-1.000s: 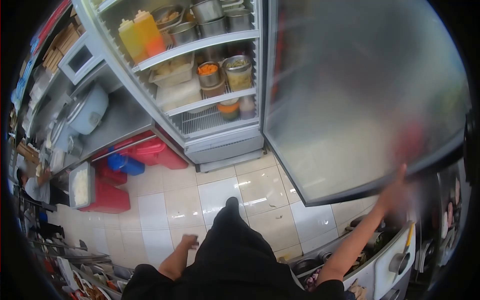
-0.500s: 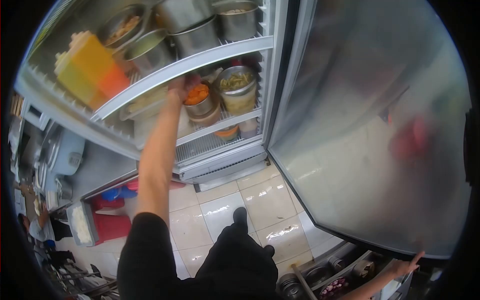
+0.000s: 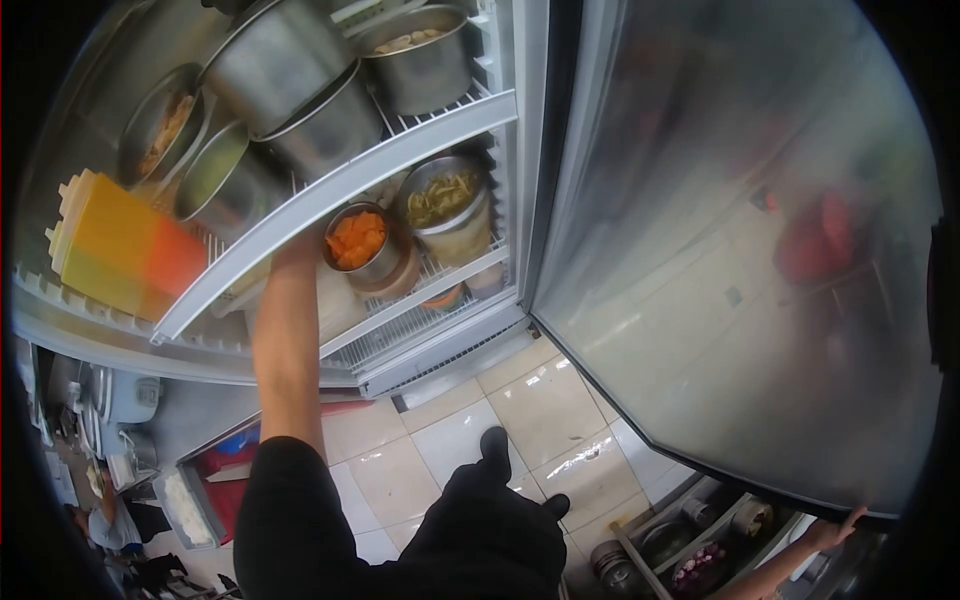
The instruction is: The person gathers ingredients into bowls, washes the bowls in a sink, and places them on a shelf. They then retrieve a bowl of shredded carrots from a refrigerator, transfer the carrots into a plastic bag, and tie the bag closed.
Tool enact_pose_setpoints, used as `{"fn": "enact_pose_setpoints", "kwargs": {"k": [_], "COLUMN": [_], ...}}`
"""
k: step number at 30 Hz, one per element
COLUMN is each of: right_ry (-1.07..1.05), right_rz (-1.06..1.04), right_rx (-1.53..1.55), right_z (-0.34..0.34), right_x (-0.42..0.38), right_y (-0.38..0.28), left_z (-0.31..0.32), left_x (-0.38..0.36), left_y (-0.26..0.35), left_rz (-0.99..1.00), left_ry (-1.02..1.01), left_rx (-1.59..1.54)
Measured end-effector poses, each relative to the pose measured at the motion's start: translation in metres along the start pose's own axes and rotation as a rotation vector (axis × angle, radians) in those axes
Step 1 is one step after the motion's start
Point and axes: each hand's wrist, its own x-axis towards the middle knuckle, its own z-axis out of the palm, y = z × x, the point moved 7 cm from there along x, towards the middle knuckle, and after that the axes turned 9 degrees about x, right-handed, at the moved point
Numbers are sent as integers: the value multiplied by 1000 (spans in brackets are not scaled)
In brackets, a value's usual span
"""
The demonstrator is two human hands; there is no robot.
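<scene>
My left forearm (image 3: pixel 287 335) reaches into an open refrigerator, under the curved white shelf edge (image 3: pixel 345 185), which hides the hand and its fingers. Just right of the wrist stands a metal pot of orange chunks (image 3: pixel 357 240), apparently cut carrot or squash. Beside it is a container with green pieces on top (image 3: pixel 443 200). My right hand (image 3: pixel 833 532) is at the lower right, its fingers stretched out against the bottom edge of the glass refrigerator door (image 3: pixel 700 300).
On the upper shelf stand several metal pots (image 3: pixel 285 70) and yellow and orange plastic containers (image 3: pixel 125 250). Below right, a rack holds pans and a bowl of purplish pieces (image 3: pixel 698 568). Red bins (image 3: pixel 225 500) and another person (image 3: pixel 115 520) are at the left. The tiled floor (image 3: pixel 450 440) looks shiny.
My left hand has passed from sight behind the shelf edge, leftward of the orange chunks. The view has shifted, and the fridge contents appear further left. My right hand stays at the door edge.
</scene>
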Motion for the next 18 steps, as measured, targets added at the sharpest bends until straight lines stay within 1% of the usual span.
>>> {"fn": "enact_pose_setpoints", "kwargs": {"k": [2,3,5,6,8,10,11,12,13,14,15,16,17,18], "right_ry": [45,44,-104,-103,-61,-57,-50,-52,-103,-156,-166,-243,-318,-396], "right_rz": [-1,3,-77,-75,-65,-46,-29,-28,-46,-62,-54,-169,-286,-406], "right_rx": [-61,-56,-79,-71,-205,-186,-165,-159,-216,-268,-256,-395,-525,-660], "right_z": [5,-8,-34,-26,1,-3,-5,-9,-8,-6,-11,-13,-13,-14], "right_x": [-7,8,50,42,9,16,22,25,27,29,32,35,36,37], "right_y": [0,6,18,19,12,16,20,20,21,25,29,27,30,31], "left_z": [-6,-7,-14,-17,-23,-31,-33,-37,-41,-42,-42,-42,-42,-45], "left_x": [-19,-31,-60,-74,-106,-140,-153,-166,-180,-194,-209,-224,-239,-258], "left_y": [10,18,28,34,40,38,36,37,40,42,42,41,42,38], "left_rz": [27,39,59,73,79,-19,-11,27,69,82,50,20,41,-5], "left_ry": [18,28,47,52,64,135,138,165,197,207,211,215,227,244], "left_rx": [-26,-28,-29,-24,-21,225,218,275,334,330,359,385,377,402]}}
